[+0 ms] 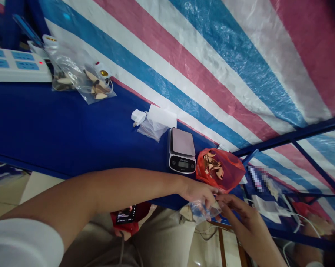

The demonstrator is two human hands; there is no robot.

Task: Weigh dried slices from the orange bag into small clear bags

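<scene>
A small clear zip bag [203, 212] with a pale dried slice [186, 213] in it hangs over my lap. My left hand [198, 190] is closed on the upper part of this bag, its fingers bent down. From the right, my right hand [238, 207] meets it, thumb and fingers pinched at the bag's edge. Just beyond both hands stands an open red plastic bag [234, 174] holding several dried brown-and-cream pieces [212, 165]. Beside that is a small kitchen scale [183, 142] with a bare weighing plate; its display is too small to read.
On the blue table [59, 126], filled clear bags [86, 79] lie near a white power strip [17, 66]. A white plug [138, 117] and white paper [163, 116] sit behind the scale. A phone [125, 214] rests on my lap. Striped sheeting [184, 70] forms the wall.
</scene>
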